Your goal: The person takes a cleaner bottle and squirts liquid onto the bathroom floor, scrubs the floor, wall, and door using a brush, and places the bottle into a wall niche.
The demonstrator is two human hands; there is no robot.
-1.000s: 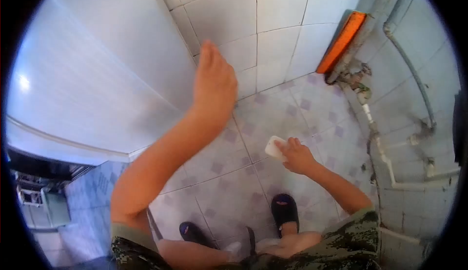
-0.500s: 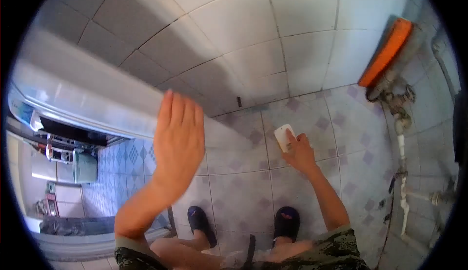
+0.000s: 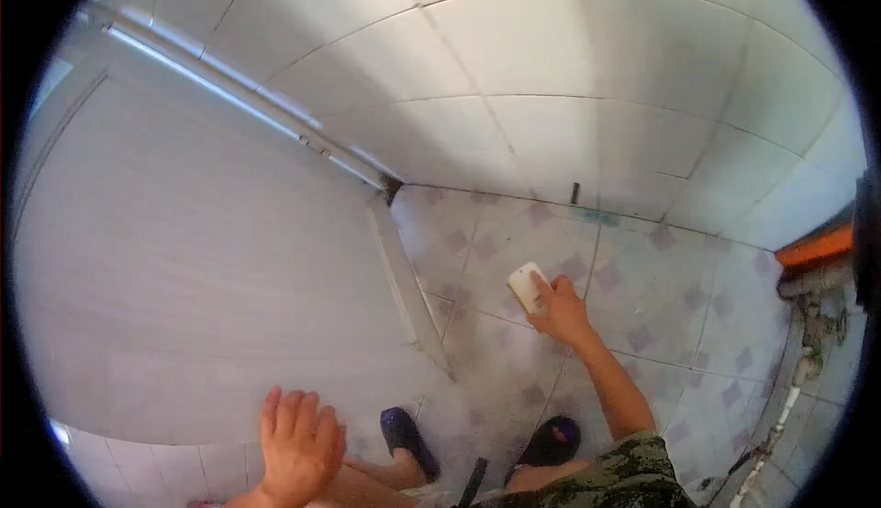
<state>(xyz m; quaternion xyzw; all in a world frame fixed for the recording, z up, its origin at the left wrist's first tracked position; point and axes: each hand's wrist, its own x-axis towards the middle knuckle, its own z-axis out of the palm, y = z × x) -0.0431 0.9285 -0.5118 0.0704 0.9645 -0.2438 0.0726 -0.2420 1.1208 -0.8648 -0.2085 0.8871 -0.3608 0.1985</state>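
My left hand (image 3: 303, 441) is at the near edge of a white door (image 3: 202, 260), its fingers lying against the panel. The thumb side is partly hidden. My right hand (image 3: 563, 312) is closed around a flat white phone-shaped object (image 3: 528, 286) with rounded corners and a small dark dot near one corner. Its fingers cover part of that object, which is held above the tiled floor (image 3: 500, 361).
A white tiled wall (image 3: 541, 58) rises beyond the floor. An orange object (image 3: 815, 246) and white pipes (image 3: 785, 407) stand at the right. Dark slippers (image 3: 552, 441) are on my feet. A short dark mark (image 3: 575, 193) shows low on the wall.
The door has swung so its broad face shows, covering the blue-tiled room seen before. My left hand has moved down with its edge. My right hand still holds the white object.
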